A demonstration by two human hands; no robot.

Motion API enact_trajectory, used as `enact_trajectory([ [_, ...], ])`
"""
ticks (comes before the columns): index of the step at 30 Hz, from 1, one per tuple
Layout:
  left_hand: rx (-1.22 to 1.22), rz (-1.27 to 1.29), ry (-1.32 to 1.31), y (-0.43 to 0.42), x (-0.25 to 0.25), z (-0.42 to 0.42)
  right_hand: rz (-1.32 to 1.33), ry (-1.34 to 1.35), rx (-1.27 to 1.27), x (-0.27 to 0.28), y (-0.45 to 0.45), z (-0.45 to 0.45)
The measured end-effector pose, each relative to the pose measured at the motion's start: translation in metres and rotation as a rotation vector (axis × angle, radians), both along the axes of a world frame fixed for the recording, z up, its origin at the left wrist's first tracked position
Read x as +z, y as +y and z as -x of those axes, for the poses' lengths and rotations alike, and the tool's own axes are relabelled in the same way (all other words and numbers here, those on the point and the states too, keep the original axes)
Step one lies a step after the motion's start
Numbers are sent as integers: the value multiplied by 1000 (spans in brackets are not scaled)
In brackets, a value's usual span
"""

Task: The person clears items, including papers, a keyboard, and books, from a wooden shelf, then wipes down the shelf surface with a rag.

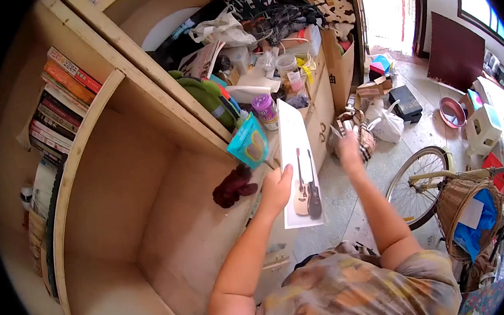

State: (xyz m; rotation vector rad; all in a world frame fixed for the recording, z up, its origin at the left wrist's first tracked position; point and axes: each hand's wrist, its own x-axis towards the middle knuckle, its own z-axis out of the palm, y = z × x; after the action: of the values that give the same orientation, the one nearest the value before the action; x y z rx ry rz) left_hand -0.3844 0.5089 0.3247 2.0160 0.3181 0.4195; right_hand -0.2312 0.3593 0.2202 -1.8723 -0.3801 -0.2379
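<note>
My left hand (pixel 277 192) grips the left edge of a white booklet (pixel 299 177), thumb on its front. Two guitars, one light and one black, are printed on its lower part. The booklet is held upright at a slant in front of the cabinet. To its right, my right hand (pixel 349 148) is raised, apart from the booklet. Its fingers are blurred, so I cannot make out whether they hold anything. Behind that hand lies a plaid bag (pixel 368 142) on the floor. A dark red cloth bundle (pixel 231 187) rests on the shelf left of my left hand.
A wooden bookcase (pixel 88 146) with stacked books (pixel 59 113) stands at the left. The cluttered cabinet top carries a purple-lidded jar (pixel 265 110) and a turquoise pouch (pixel 247 143). On the right are a bicycle with a wicker basket (pixel 454 207), a white plastic bag (pixel 387 124) and a basin (pixel 452 112).
</note>
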Motion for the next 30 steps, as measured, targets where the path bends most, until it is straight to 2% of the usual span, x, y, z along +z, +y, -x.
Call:
enact_trajectory([
  [2,0,55,-5,0,4,1,-82,29,-144,9,-21,-22],
  [3,3,82,110,1,6,2,-80,28,-141,11,-19,-19],
  [4,9,106,220,3,8,1,-31,-64,-69,13,-13,-13],
  [6,-38,6,24,-7,-2,-7,64,-249,84,15,-1,14],
  [7,-56,35,80,-16,1,-6,109,-344,166,13,4,30],
  [8,-98,1,47,-30,18,-6,-150,185,390,6,11,48],
  [9,-75,151,45,-41,29,-4,-416,721,400,-1,18,67],
  [10,-110,324,130,-30,19,-4,-536,955,577,-9,8,78],
  [11,-73,360,-9,-29,23,-5,-619,1197,772,-26,-6,75],
  [12,-91,269,156,-22,50,3,-791,1219,813,-35,-11,74],
  [13,-117,486,-111,-26,39,-2,-967,1247,859,-45,-16,71],
  [14,-162,422,-174,-22,35,-3,-1137,1278,909,-54,-21,68],
  [15,-185,425,-28,-15,38,4,-1131,1277,714,-41,-22,71],
  [16,-220,539,37,-17,54,8,-1128,1178,709,-59,-32,59],
  [17,-231,555,0,-16,48,6,-1182,1166,813,-58,-37,46],
  [18,-246,571,-33,-16,35,3,-1100,1058,771,-33,-40,42],
  [20,-207,597,-22,-13,19,8,-1091,1059,656,19,-40,54],
  [22,-170,629,-2,-3,-7,13,-1025,1078,709,-5,-54,42],
  [24,-62,427,102,17,-43,13,-959,1091,751,-17,-64,38],
  [25,4,323,42,16,-56,14,-899,1126,711,-19,-66,38],
  [27,11,271,15,19,-93,17,-847,1156,674,-27,-67,38],
  [28,21,224,-11,21,-101,17,-704,1239,668,-35,-67,33],
  [29,35,166,74,17,-87,24,-556,1316,661,-39,-66,30],
  [30,39,163,72,13,-78,29,-555,1314,667,-37,-64,29],
])
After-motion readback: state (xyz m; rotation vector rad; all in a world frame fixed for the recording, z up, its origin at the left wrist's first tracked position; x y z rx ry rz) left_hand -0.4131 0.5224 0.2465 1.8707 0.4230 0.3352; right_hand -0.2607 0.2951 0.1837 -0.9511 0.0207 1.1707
